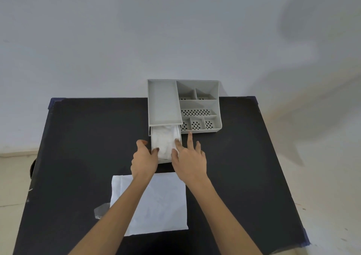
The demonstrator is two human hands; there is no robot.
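A grey desk organizer [197, 104] stands at the far middle of the black table [78, 147], with a flat tray on its left and several perforated compartments on its right. Its drawer [163, 160] is pulled out toward me and is stuffed with crumpled white material [165, 139]. My left hand [144, 158] grips the drawer's left wall, thumb inside on the white material and fingers outside. My right hand [190, 160] has its thumb pressing down on the white material at the drawer's right side. Its other fingers are stretched out straight over the table beside the drawer.
A flat white folded sheet [162, 206] lies on the table near me, partly under my forearms. A small scrap of clear plastic [100, 210] lies at its left edge. A pale wall rises directly behind the organizer. Blue tape marks the table's corners.
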